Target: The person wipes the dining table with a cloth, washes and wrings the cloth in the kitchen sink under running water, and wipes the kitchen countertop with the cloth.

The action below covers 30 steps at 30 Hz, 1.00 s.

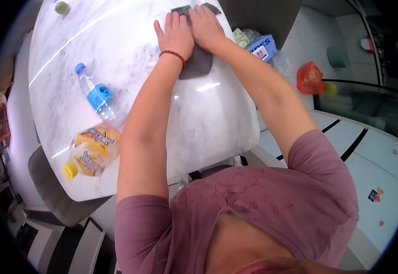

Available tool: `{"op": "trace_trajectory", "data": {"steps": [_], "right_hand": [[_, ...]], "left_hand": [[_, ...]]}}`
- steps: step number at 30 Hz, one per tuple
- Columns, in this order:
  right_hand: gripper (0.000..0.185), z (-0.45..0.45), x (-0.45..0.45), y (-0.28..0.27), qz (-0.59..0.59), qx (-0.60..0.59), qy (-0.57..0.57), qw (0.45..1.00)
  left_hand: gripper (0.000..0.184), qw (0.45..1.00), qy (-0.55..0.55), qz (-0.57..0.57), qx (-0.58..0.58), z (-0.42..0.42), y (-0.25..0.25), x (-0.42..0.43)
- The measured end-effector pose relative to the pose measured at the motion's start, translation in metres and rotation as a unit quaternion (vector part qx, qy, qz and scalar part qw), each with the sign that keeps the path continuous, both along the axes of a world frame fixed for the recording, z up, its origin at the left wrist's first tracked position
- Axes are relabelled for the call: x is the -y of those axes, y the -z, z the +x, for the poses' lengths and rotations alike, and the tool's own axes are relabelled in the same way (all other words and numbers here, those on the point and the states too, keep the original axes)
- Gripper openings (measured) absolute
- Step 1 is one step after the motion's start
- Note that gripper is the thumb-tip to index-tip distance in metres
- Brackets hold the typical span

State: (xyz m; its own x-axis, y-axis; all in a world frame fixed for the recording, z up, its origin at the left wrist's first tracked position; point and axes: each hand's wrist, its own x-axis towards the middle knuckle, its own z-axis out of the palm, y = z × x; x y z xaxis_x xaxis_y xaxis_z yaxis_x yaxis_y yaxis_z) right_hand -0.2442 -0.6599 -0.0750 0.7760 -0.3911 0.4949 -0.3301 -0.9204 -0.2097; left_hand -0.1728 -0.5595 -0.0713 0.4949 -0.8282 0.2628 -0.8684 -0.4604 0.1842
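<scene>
A dark grey piece of cloth lies on the white marble table near its right side. Resting flat on the cloth with fingers stretched is my left hand, which has a red braided bracelet at the wrist. Right beside it, my right hand also presses flat on the cloth, fingers extended. Darker parts of the cloth show beyond the fingertips. Left of my left forearm, a clear bottle with a blue cap and label lies on its side. Closer to me lies a bottle with a yellow cap and orange label.
A small green round thing sits at the table's far left. Beyond the right edge are a blue-and-white box and a red plastic bag. A grey chair stands at the near left corner.
</scene>
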Motion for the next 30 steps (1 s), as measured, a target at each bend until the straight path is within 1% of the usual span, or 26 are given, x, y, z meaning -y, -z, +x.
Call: {"op": "trace_trajectory", "data": {"steps": [2,3,4,5,7,8,11,13,15,16,17,18,19,21,22,23,26,27,30], "right_hand": [[0.049,-0.017,-0.027,0.004,-0.007,-0.011,-0.018,1.000],[0.049,-0.027,-0.044,0.001,-0.009,-0.003,-0.017,1.000],[0.049,-0.037,-0.061,-0.002,0.003,0.003,-0.044,0.999],[0.048,-0.047,-0.078,-0.005,0.013,0.008,-0.070,0.997],[0.048,-0.068,-0.114,-0.008,0.020,0.008,-0.088,0.996],[0.049,-0.080,-0.135,-0.012,0.034,-0.010,-0.090,0.995],[0.051,-0.120,-0.196,-0.023,0.074,-0.010,-0.108,0.991],[0.049,-0.147,-0.231,-0.035,0.099,-0.025,-0.123,0.987],[0.046,-0.170,-0.260,-0.036,0.117,-0.043,-0.132,0.983],[0.046,-0.177,-0.268,-0.037,0.112,-0.040,-0.129,0.985],[0.046,-0.182,-0.275,-0.037,0.111,-0.047,-0.120,0.985],[0.045,-0.185,-0.280,-0.038,0.111,-0.055,-0.110,0.986],[0.045,-0.183,-0.282,-0.037,0.108,-0.052,-0.107,0.987],[0.043,-0.177,-0.278,-0.036,0.086,-0.039,-0.084,0.992],[0.041,-0.172,-0.275,-0.036,0.080,-0.033,-0.074,0.993],[0.041,-0.166,-0.268,-0.034,0.078,-0.032,-0.075,0.994],[0.043,-0.140,-0.235,-0.025,0.051,-0.028,-0.043,0.997],[0.043,-0.129,-0.222,-0.023,0.050,-0.023,-0.047,0.997],[0.048,-0.091,-0.178,-0.018,0.041,-0.035,0.019,0.998]], "left_hand": [[0.039,1.000,0.003,0.008,0.014,-0.014,-0.003,-0.032],[0.040,1.000,0.010,0.014,0.022,-0.022,-0.005,-0.050],[0.040,0.999,0.010,0.011,0.030,-0.031,-0.007,-0.068],[0.043,0.999,0.010,0.026,0.040,-0.039,-0.008,-0.087],[0.049,0.998,0.012,0.042,0.046,-0.059,-0.010,-0.128],[0.050,0.998,0.015,0.044,0.040,-0.069,-0.012,-0.148],[0.053,0.999,0.025,0.027,-0.007,-0.108,-0.019,-0.210],[0.054,0.998,0.024,0.045,-0.025,-0.133,-0.019,-0.249],[0.054,0.997,0.025,0.040,-0.058,-0.154,-0.024,-0.280],[0.054,0.998,0.028,0.035,-0.053,-0.161,-0.030,-0.291],[0.057,0.997,0.031,0.022,-0.074,-0.168,-0.037,-0.299],[0.061,0.995,0.035,0.010,-0.095,-0.172,-0.042,-0.304],[0.061,0.995,0.039,0.007,-0.092,-0.174,-0.042,-0.305],[0.063,0.990,0.086,-0.003,-0.111,-0.177,-0.040,-0.302],[0.061,0.991,0.090,0.005,-0.101,-0.178,-0.031,-0.298],[0.061,0.991,0.090,0.002,-0.100,-0.175,-0.026,-0.291],[0.054,0.993,0.061,-0.062,-0.081,-0.156,-0.010,-0.253],[0.054,0.993,0.059,-0.063,-0.076,-0.145,-0.010,-0.238],[0.054,0.996,0.036,-0.059,-0.053,-0.112,-0.006,-0.186]]}}
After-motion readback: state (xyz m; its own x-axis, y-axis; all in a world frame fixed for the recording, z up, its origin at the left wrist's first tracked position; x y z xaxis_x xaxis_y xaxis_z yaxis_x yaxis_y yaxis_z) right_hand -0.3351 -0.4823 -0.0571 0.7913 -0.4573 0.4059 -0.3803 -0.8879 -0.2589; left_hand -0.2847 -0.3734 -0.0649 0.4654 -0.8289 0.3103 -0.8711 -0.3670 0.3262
